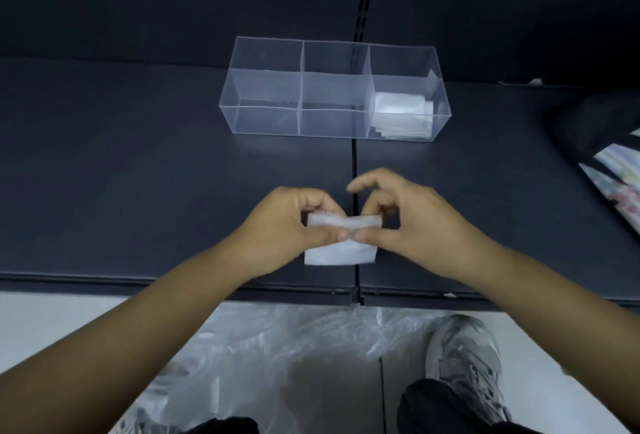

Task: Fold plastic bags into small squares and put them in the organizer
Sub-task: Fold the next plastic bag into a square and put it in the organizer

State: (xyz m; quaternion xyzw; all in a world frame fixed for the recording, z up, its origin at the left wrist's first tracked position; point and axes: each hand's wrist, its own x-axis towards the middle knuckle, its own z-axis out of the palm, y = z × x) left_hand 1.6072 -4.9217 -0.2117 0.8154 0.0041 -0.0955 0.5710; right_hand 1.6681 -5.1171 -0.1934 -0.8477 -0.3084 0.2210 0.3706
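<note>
Because the white, translucent, part-folded plastic bag [341, 255] is thin film, I judge it nearly weightless, limp and slick, and likely to spring open as soon as pressure comes off a crease. It lies on the dark matte shelf board [138, 156] on the near side of the clear, three-compartment acrylic organizer [263, 122], well apart from it and roughly in front of the divider between its middle and right compartments. The left hand [287, 222] and the right hand [415, 222] are close together over the bag with their thumb tips almost meeting. Each pinches one end of the upper flap, which is raised and curls over the lower layer lying flat on the board; the right index finger is lifted free. The best hold, in my judgement, is at the two ends of the folded edge, followed by flat fingertip pressure along the crease, since a single grip in the middle would let the slippery layers slide out of line. In the organizer's right compartment sits a stack of white folded plastic squares [401, 111]. Nearer than the organizer and below the shelf edge, crumpled clear plastic sheeting [294, 347] lies on the floor beside a grey sneaker [464, 364].
</note>
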